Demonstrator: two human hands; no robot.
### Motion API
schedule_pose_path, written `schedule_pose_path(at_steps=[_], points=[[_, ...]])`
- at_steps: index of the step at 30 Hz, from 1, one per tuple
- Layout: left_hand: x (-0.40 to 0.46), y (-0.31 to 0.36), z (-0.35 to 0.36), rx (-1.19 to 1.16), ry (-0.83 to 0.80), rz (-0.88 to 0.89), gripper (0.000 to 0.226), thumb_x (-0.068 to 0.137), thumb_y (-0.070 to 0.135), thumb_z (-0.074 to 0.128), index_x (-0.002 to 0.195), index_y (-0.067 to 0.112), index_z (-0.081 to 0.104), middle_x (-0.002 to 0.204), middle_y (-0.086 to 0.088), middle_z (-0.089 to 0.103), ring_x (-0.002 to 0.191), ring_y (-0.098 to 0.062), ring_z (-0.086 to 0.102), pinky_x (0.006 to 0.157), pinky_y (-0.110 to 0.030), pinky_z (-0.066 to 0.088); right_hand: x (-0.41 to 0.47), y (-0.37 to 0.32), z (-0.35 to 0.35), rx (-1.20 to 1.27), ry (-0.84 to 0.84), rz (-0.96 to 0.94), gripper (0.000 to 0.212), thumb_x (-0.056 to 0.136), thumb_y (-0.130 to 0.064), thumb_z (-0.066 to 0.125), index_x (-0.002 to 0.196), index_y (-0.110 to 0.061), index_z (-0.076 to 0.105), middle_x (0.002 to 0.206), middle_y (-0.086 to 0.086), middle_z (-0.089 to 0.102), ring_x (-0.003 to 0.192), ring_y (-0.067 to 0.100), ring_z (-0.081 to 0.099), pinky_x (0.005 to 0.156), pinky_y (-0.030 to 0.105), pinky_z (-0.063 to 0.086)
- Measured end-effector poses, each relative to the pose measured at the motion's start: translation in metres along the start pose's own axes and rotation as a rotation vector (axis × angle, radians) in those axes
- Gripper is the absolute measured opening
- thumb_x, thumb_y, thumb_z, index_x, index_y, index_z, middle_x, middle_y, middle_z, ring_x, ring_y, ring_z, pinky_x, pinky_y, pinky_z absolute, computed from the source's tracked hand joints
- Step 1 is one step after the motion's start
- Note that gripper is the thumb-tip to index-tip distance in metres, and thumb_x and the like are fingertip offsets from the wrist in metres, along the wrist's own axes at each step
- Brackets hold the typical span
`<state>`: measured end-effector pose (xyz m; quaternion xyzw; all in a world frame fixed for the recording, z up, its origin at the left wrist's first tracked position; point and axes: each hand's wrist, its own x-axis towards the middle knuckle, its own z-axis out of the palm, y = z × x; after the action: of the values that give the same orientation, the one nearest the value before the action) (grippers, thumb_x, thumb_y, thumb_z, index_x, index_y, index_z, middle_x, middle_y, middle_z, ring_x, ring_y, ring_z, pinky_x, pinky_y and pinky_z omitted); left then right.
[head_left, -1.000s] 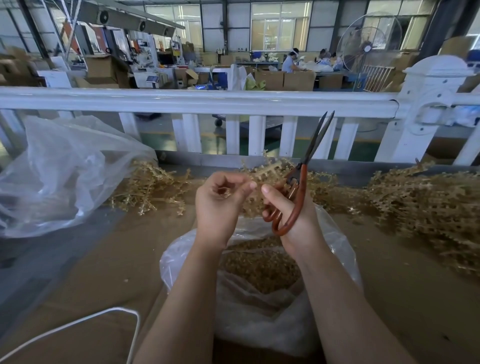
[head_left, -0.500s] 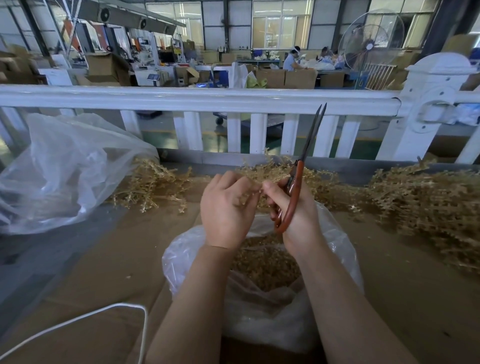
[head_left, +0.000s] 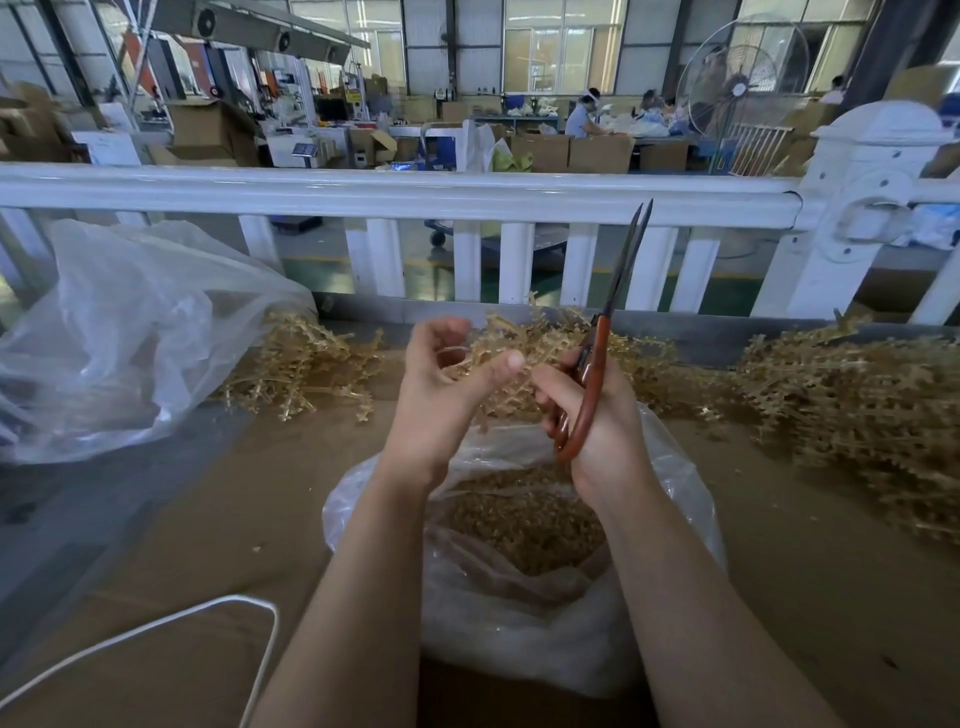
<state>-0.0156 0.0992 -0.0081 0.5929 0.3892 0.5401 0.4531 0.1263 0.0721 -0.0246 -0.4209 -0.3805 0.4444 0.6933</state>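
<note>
My left hand (head_left: 441, 395) is raised over a clear plastic bag (head_left: 524, 613) of small golden pieces, its fingers curled around a thin golden plastic sprig (head_left: 470, 364). My right hand (head_left: 597, 415) grips red-handled scissors (head_left: 592, 374), blades nearly closed and pointing up toward the railing. Its thumb and forefinger meet the same sprig beside my left thumb. Both hands hover just above the bag's open mouth.
Heaps of golden plastic sprigs lie behind the hands (head_left: 301, 364) and at the right (head_left: 857, 415) on the brown cardboard-covered table (head_left: 218, 519). A large crumpled clear bag (head_left: 119, 332) sits left. A white cord (head_left: 156, 629) crosses the near left. A white railing (head_left: 415, 192) borders the far edge.
My left hand has turned and opened its fingers somewhat, showing the palm side. The scissors have tilted more upright and their blades have closed.
</note>
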Motion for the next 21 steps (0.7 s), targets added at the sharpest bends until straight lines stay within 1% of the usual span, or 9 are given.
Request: schedule_pose_path(at_steps=[2, 3, 4, 5, 7, 9, 11, 17, 21], points=[[0.002, 0.001, -0.004, -0.054, -0.038, -0.181, 0.093, 0.059, 0.05, 0.086, 0.136, 0.024, 0.041, 0.131, 0.001, 0.051, 0.118, -0.016, 0.053, 0.096, -0.033, 0.047, 0.0, 0.0, -0.001, 0.012, -0.02, -0.006, 0.026, 0.087, -0.006, 0.074, 0.101, -0.015, 0.055, 0.08, 0.001, 0.06, 0.07, 0.014, 0.058, 0.058, 0.027, 0.047], [0.002, 0.001, -0.006, -0.087, -0.078, -0.267, 0.1, 0.06, 0.049, 0.087, 0.142, 0.019, 0.037, 0.132, -0.002, 0.053, 0.113, -0.016, 0.055, 0.093, -0.032, 0.047, 0.0, 0.0, -0.002, 0.019, -0.034, -0.01, 0.026, 0.087, -0.006, 0.074, 0.102, -0.014, 0.055, 0.077, -0.001, 0.061, 0.068, 0.013, 0.058, 0.057, 0.027, 0.048], [0.002, 0.001, -0.008, -0.148, -0.125, -0.335, 0.099, 0.061, 0.044, 0.086, 0.143, 0.014, 0.04, 0.127, -0.004, 0.058, 0.102, -0.016, 0.057, 0.085, -0.03, 0.048, 0.0, 0.0, -0.003, 0.021, -0.05, -0.015, 0.026, 0.086, -0.006, 0.074, 0.102, -0.013, 0.055, 0.076, -0.002, 0.06, 0.067, 0.013, 0.058, 0.057, 0.027, 0.047], [0.001, 0.001, -0.01, -0.227, -0.173, -0.382, 0.088, 0.062, 0.037, 0.084, 0.137, 0.01, 0.048, 0.114, -0.004, 0.065, 0.088, -0.014, 0.057, 0.074, -0.026, 0.048, 0.0, 0.0, -0.004, 0.016, -0.067, -0.023, 0.026, 0.087, -0.006, 0.074, 0.102, -0.013, 0.055, 0.074, -0.003, 0.06, 0.067, 0.013, 0.057, 0.058, 0.028, 0.047], [0.0, 0.001, -0.013, -0.338, -0.257, -0.422, 0.051, 0.063, 0.024, 0.082, 0.11, 0.01, 0.066, 0.083, 0.001, 0.068, 0.068, -0.01, 0.053, 0.056, -0.019, 0.044, 0.001, 0.001, -0.006, -0.015, -0.101, -0.048, 0.025, 0.087, -0.006, 0.074, 0.102, -0.011, 0.054, 0.074, -0.004, 0.06, 0.067, 0.014, 0.057, 0.057, 0.027, 0.047], [0.001, 0.001, -0.016, -0.355, -0.297, -0.428, 0.032, 0.064, 0.018, 0.081, 0.094, 0.012, 0.071, 0.071, 0.003, 0.067, 0.058, -0.008, 0.052, 0.05, -0.016, 0.043, 0.001, 0.001, -0.006, -0.051, -0.119, -0.064, 0.025, 0.086, -0.008, 0.075, 0.103, -0.011, 0.056, 0.076, -0.005, 0.061, 0.067, 0.014, 0.057, 0.055, 0.026, 0.048], [0.001, 0.001, -0.02, -0.333, -0.308, -0.422, 0.032, 0.063, 0.016, 0.082, 0.093, 0.012, 0.074, 0.07, 0.003, 0.067, 0.054, -0.006, 0.052, 0.049, -0.016, 0.043, 0.001, 0.001, -0.005, -0.067, -0.125, -0.064, 0.027, 0.085, -0.011, 0.076, 0.103, -0.011, 0.057, 0.079, -0.005, 0.062, 0.068, 0.014, 0.057, 0.054, 0.026, 0.048], [-0.001, 0.001, -0.026, -0.194, -0.376, -0.39, 0.029, 0.056, 0.026, 0.086, 0.084, 0.019, 0.079, 0.08, 0.001, 0.068, 0.064, -0.01, 0.057, 0.059, -0.021, 0.043, -0.001, 0.0, -0.003, -0.056, -0.123, -0.065, 0.037, 0.076, -0.022, 0.08, 0.103, -0.012, 0.057, 0.08, -0.001, 0.062, 0.066, 0.013, 0.057, 0.053, 0.024, 0.047], [-0.001, 0.002, -0.024, -0.187, -0.407, -0.376, 0.015, 0.066, 0.017, 0.088, 0.074, 0.019, 0.075, 0.075, 0.0, 0.066, 0.065, -0.012, 0.058, 0.063, -0.025, 0.043, -0.001, 0.0, -0.003, -0.06, -0.123, -0.082, 0.041, 0.071, -0.027, 0.08, 0.102, -0.012, 0.056, 0.076, -0.003, 0.063, 0.065, 0.012, 0.058, 0.053, 0.023, 0.047]])
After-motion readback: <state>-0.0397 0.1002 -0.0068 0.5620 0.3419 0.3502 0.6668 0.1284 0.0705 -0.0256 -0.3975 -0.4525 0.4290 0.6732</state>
